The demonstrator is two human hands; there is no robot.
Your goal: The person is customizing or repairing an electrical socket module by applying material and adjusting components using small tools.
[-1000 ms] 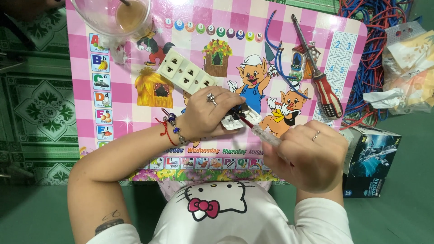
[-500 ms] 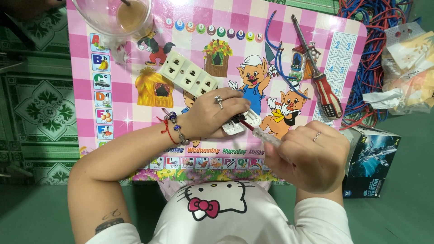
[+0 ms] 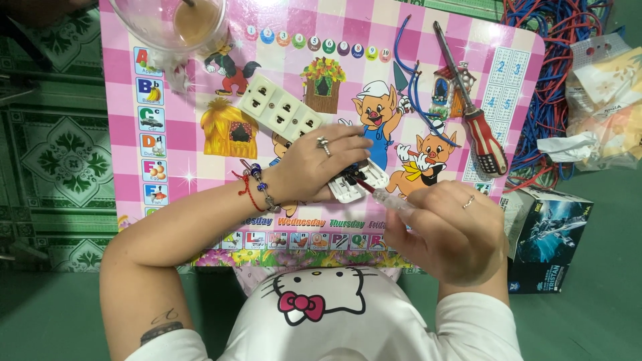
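Note:
My left hand (image 3: 319,162) presses down on a small white plastic electrical part (image 3: 359,185) on the pink cartoon table (image 3: 187,154), fingers curled over it. My right hand (image 3: 447,230) grips a thin clear-handled screwdriver (image 3: 386,196) whose tip sits in that white part, beside my left fingers. A white multi-socket outlet strip (image 3: 281,110) lies just above my left hand, apart from it. A red-and-black handled screwdriver (image 3: 476,124) rests on the table to the right.
A clear glass bowl with brownish liquid (image 3: 175,21) stands at the table's top left. Blue wire (image 3: 414,93) lies near the big screwdriver. Red and blue wire coils (image 3: 548,60), plastic bags (image 3: 605,100) and a dark cardboard box (image 3: 545,237) sit right of the table on the green floor.
My left hand has shifted slightly right over the white part, and the outlet strip is more uncovered. The right hand holds the thin screwdriver in nearly the same place.

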